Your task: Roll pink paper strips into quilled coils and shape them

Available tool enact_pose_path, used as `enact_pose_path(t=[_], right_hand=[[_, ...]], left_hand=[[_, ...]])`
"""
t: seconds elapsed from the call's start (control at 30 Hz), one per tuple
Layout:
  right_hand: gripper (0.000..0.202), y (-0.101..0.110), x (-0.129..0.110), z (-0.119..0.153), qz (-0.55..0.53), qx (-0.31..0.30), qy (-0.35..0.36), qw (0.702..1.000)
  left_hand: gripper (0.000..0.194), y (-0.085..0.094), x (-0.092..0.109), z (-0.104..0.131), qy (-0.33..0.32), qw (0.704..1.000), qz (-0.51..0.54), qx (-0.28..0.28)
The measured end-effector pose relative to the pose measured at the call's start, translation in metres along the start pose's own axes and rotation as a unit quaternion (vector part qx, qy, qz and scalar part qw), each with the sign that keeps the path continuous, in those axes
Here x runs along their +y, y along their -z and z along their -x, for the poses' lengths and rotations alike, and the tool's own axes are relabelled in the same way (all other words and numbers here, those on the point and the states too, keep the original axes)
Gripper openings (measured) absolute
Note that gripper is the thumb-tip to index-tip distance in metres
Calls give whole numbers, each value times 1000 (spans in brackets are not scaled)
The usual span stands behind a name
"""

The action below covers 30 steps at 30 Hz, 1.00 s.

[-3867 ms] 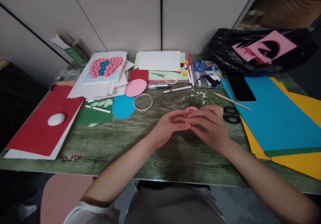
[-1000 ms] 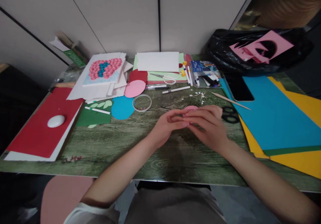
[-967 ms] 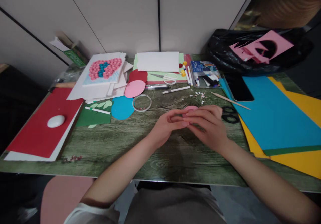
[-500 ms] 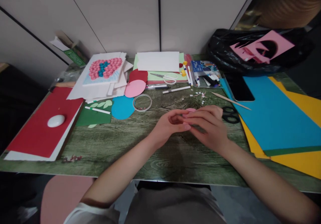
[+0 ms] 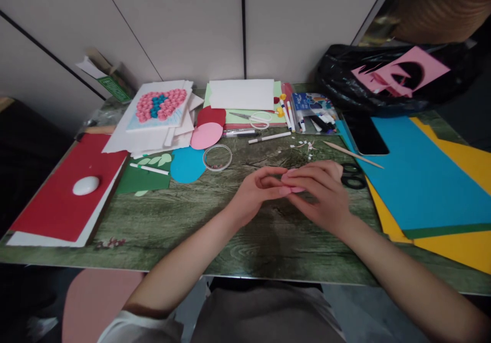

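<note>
Between my fingertips, above the table, is a small pink piece of paper (image 5: 293,189), mostly covered by the fingers. My left hand (image 5: 259,192) pinches it from the left with thumb and forefinger. My right hand (image 5: 320,192) closes on it from the right, its fingers laid across the top. Just right of my right hand lie black-handled scissors (image 5: 353,180), their blades hidden. Beyond both hands, small white paper scraps (image 5: 307,147) are scattered near a pointed wooden stick (image 5: 353,154).
Left are red paper (image 5: 57,199) with a white oval object (image 5: 86,185), paper discs (image 5: 187,166) and a roll of tape (image 5: 217,157). A picture of pink and blue paper roses (image 5: 161,106) lies behind. Right are a phone (image 5: 366,134), blue paper (image 5: 433,179) and a black bag (image 5: 345,82).
My fingers have shifted slightly around the pink paper, and more of it shows below the right fingertips. Both arms stay almost where they were; the table's things have not moved.
</note>
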State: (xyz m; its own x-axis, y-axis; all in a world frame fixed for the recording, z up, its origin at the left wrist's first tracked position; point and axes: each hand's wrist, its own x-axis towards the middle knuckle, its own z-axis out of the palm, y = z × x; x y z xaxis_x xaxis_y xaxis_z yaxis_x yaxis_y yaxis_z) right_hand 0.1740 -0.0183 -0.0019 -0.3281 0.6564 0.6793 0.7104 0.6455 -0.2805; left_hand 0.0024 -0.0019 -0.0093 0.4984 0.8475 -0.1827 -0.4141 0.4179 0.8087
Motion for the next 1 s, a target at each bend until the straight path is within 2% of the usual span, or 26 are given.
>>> enact_pose_path(t=[0.27, 0.63, 0.83, 1.0], right_hand=[[22, -1, 1, 2, 15, 4, 31, 999], [18, 1, -1, -1, 11, 27, 26, 999], [22, 0, 0, 1, 20, 16, 18, 1000], [20, 0, 0, 3, 49, 31, 29, 998]], left_hand=[[38, -1, -2, 0, 1, 1000, -2, -14], [32, 0, 1, 0, 21, 999, 36, -33], [37, -1, 0, -1, 22, 999, 46, -18], [39, -1, -3, -1, 23, 999, 41, -2]])
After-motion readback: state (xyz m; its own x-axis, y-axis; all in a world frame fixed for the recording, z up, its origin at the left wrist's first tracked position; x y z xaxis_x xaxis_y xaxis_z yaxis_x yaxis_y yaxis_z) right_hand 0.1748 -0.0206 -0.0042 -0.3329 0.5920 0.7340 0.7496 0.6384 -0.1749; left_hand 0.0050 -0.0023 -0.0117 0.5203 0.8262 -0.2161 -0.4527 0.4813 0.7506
